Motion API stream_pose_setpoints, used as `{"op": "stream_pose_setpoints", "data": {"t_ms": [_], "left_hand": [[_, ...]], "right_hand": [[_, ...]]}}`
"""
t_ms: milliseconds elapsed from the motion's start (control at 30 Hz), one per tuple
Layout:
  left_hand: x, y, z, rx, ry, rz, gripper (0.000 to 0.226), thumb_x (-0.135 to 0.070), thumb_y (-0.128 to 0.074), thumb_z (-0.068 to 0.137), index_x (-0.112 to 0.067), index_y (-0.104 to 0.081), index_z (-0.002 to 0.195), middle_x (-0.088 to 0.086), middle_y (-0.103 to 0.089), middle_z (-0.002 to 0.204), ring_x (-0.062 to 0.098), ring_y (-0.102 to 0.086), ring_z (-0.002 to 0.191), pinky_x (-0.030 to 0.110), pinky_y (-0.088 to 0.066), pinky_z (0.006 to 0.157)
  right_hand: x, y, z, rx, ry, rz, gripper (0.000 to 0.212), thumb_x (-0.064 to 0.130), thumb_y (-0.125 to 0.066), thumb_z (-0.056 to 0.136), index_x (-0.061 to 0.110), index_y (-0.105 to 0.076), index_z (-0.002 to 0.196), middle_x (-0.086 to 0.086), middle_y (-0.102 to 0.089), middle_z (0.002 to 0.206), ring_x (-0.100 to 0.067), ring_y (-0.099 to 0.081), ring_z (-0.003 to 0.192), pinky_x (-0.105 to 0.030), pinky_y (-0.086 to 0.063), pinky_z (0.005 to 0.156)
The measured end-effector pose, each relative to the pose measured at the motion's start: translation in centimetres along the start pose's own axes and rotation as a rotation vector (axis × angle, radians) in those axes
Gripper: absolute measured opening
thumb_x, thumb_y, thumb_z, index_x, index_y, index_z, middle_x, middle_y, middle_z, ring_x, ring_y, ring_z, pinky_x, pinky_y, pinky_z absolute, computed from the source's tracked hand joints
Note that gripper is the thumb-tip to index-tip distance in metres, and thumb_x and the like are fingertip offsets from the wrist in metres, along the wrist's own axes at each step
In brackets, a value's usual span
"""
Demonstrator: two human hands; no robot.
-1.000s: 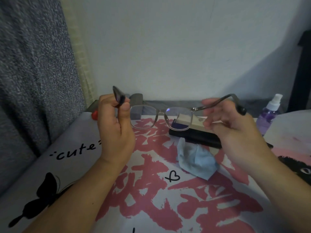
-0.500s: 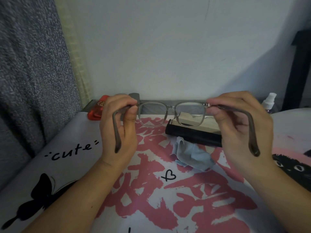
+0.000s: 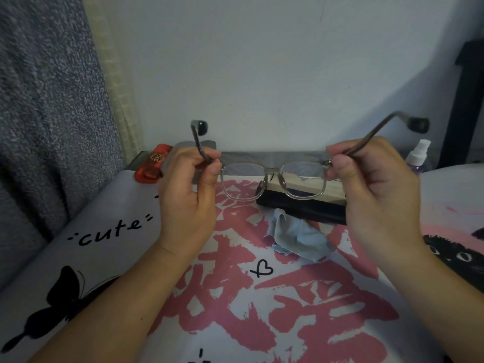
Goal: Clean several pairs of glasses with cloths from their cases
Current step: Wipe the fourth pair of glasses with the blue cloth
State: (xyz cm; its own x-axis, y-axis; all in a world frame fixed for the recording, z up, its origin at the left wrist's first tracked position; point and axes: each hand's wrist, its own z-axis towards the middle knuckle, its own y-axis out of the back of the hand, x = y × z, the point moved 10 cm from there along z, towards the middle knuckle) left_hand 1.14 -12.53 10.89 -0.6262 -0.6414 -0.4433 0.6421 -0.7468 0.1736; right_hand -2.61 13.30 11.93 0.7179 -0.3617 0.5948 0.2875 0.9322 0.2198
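A person holds a pair of grey, clear-framed glasses above a counter covered in a pink, white and black print. The left hand pinches one temple near its hinge between thumb and curled fingers; the right hand grips the other temple the same way, both temple tips pointing up. Beneath the lenses lies a black glasses case, open, with a crumpled blue cloth just in front of it. A red case sits at the far left edge, a spray bottle at the far right.
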Motion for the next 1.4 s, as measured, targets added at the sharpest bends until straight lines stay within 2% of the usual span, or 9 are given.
{"op": "stream_pose_setpoints", "data": {"t_ms": [267, 400, 500, 600, 667, 967, 1100, 1233, 1400], "left_hand": [[0.8, -0.2, 0.0, 0.023, 0.09, -0.046, 0.013, -0.014, -0.054, 0.103, -0.025, -0.059, 0.106, -0.001, -0.063, 0.102, 0.016, -0.062, 0.1, 0.031, -0.051, 0.089], [2.9, -2.2, -0.6, 0.146, 0.38, -0.213, 0.022, -0.009, -0.058, 0.101, -0.03, -0.065, 0.098, -0.017, -0.068, 0.089, 0.002, -0.065, 0.088, 0.019, -0.051, 0.083], [5.0, -3.9, -2.1, 0.231, 0.651, -0.392, 0.022, -0.013, -0.056, 0.102, -0.026, -0.072, 0.094, -0.011, -0.067, 0.079, 0.01, -0.061, 0.074, 0.026, -0.052, 0.075], [5.6, -5.9, -3.7, 0.228, 0.924, -0.812, 0.02, -0.01, -0.056, 0.097, -0.012, -0.069, 0.112, 0.0, -0.062, 0.079, 0.013, -0.05, 0.064, 0.028, -0.048, 0.066], [5.4, -6.3, -4.0, 0.219, 0.985, -0.901, 0.038, -0.011, -0.06, 0.093, -0.015, -0.059, 0.131, 0.0, -0.062, 0.08, 0.012, -0.05, 0.063, 0.027, -0.049, 0.065], [5.9, -5.5, -3.9, 0.274, 0.914, -0.601, 0.029, -0.006, -0.061, 0.098, -0.019, -0.064, 0.123, 0.0, -0.064, 0.075, 0.014, -0.055, 0.065, 0.032, -0.051, 0.07], [4.4, -4.7, -1.6, 0.483, 0.624, -0.359, 0.03, -0.005, -0.063, 0.096, -0.022, -0.068, 0.12, 0.001, -0.068, 0.075, 0.014, -0.064, 0.066, 0.02, -0.053, 0.067], [4.5, -4.0, -1.0, 0.539, 0.605, -0.387, 0.033, -0.001, -0.06, 0.095, -0.023, -0.073, 0.116, 0.0, -0.068, 0.076, 0.014, -0.063, 0.061, 0.018, -0.053, 0.064], [4.4, -4.7, -2.8, 0.84, 0.617, -0.44, 0.025, -0.032, -0.072, 0.09, -0.029, -0.077, 0.114, 0.028, -0.063, 0.086, 0.035, -0.054, 0.068, 0.041, -0.039, 0.06]], "right_hand": [[-0.3, -0.5, -0.1, 0.025, -0.035, 0.028, 0.013, 0.016, -0.057, 0.101, 0.018, -0.068, 0.107, 0.004, -0.062, 0.096, -0.015, -0.067, 0.086, -0.022, -0.052, 0.082], [-2.3, -0.6, -0.1, 0.026, -0.229, 0.134, 0.015, 0.015, -0.059, 0.101, 0.025, -0.069, 0.104, 0.002, -0.069, 0.092, -0.013, -0.069, 0.076, -0.02, -0.056, 0.076], [-3.9, -0.7, -0.2, 0.024, -0.377, 0.232, 0.017, 0.017, -0.061, 0.1, 0.027, -0.067, 0.112, -0.001, -0.07, 0.085, -0.016, -0.066, 0.062, -0.029, -0.058, 0.068], [-5.7, -1.2, -0.7, 0.019, -0.55, 0.424, 0.028, 0.012, -0.061, 0.101, 0.024, -0.059, 0.126, -0.007, -0.064, 0.078, -0.016, -0.056, 0.054, -0.029, -0.054, 0.06], [-6.5, -1.6, -1.1, 0.02, -0.634, 0.51, 0.033, 0.011, -0.061, 0.1, 0.023, -0.056, 0.131, -0.009, -0.06, 0.077, -0.015, -0.053, 0.055, -0.03, -0.052, 0.06], [-6.9, -2.0, -1.5, 0.025, -0.721, 0.58, 0.024, 0.01, -0.062, 0.099, 0.013, -0.061, 0.123, -0.016, -0.053, 0.093, -0.015, -0.05, 0.054, -0.026, -0.052, 0.053], [-6.1, -1.9, -1.1, 0.063, -0.657, 0.573, 0.021, 0.011, -0.06, 0.1, 0.016, -0.065, 0.119, -0.013, -0.058, 0.082, -0.016, -0.052, 0.058, -0.027, -0.053, 0.058], [-5.4, -2.3, -1.0, 0.106, -0.586, 0.594, 0.023, 0.009, -0.058, 0.1, 0.019, -0.068, 0.118, -0.003, -0.06, 0.074, -0.016, -0.052, 0.063, -0.026, -0.053, 0.062], [-5.4, -3.2, -1.0, 0.186, -0.571, 0.661, 0.025, 0.01, -0.059, 0.098, 0.02, -0.071, 0.117, -0.003, -0.061, 0.078, -0.015, -0.055, 0.073, -0.03, -0.049, 0.068]]}}
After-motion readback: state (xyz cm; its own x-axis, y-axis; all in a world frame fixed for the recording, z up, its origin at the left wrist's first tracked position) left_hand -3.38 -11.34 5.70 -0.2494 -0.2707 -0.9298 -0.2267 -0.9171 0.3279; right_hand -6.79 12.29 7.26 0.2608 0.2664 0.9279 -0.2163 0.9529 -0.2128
